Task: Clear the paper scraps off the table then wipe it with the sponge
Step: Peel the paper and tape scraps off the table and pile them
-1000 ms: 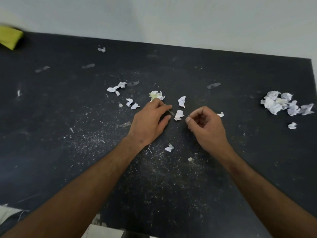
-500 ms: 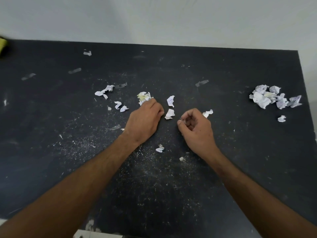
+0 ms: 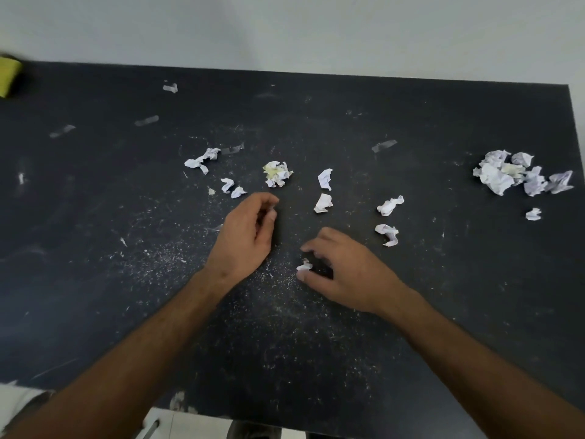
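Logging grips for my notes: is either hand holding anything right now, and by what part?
The right hand pinches a small scrap at its fingertips. The left hand is loosely curled; nothing shows in it.
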A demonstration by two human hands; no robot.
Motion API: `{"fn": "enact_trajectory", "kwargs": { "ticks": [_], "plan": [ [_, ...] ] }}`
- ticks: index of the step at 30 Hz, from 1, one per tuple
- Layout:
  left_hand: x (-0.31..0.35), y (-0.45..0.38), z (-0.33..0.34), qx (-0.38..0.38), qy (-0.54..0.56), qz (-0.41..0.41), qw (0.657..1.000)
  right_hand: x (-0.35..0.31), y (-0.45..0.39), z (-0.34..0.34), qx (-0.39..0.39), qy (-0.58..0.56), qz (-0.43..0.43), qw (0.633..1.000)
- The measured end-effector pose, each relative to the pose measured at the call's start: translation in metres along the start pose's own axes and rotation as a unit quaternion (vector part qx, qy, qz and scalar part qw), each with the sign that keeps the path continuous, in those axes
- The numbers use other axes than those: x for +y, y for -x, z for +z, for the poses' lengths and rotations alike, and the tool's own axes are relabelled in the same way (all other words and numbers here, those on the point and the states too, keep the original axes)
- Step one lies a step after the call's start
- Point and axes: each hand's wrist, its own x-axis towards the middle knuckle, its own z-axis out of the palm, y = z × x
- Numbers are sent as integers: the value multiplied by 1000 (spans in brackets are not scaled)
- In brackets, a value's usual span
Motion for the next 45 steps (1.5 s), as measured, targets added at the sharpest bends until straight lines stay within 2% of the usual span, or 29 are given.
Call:
{"fn": "enact_trajectory", "kwargs": {
  "ticks": [2, 5, 9, 12, 14, 16, 20, 26, 29, 34, 37, 39, 41, 43, 45],
  "plan": [
    [-1, 1, -1, -2, 3, -8, 1000, -2, -1, 5, -31, 61, -28, 997],
    [-3, -1, -2, 13, 4, -6, 1000, -3, -5, 2, 2, 16, -20, 1000],
    [-6, -12, -3, 46, -14, 5, 999, 2, -18, -12, 145, -37, 41, 988],
    [-1, -27, -4, 80, -51, 21, 995, 1, -28, -22, 257, 17, 46, 965],
    [3, -39, -4, 87, -68, 33, 993, 0, -34, -23, 286, 67, 42, 955],
    [4, -50, -2, 78, -87, 49, 992, 2, -41, -20, 265, 72, 59, 960],
    [4, -62, 3, 51, -122, 83, 988, 11, -47, -4, 164, 113, 97, 975],
    [1, -64, 6, 29, -131, 93, 987, 14, -44, -7, 162, 82, 75, 981],
    [-1, -65, 3, 21, -114, 81, 990, 16, -41, -14, 186, 25, 64, 980],
    [2, -59, 2, 15, -62, 50, 997, 20, -49, -40, 282, -39, 72, 956],
    [5, -54, 4, 13, -61, 45, 997, 28, -63, -50, 285, -46, 93, 953],
    [8, -53, 5, 13, -64, 45, 997, 32, -72, -49, 236, -10, 97, 967],
    [10, -53, 5, 9, -70, 47, 996, 34, -79, -39, 186, 79, 92, 975],
    [11, -53, 4, 6, -66, 48, 997, 33, -82, -26, 184, 164, 68, 967],
    [13, -52, 5, 9, -58, 46, 997, 35, -83, -18, 209, 201, 49, 956]
  ]
}}
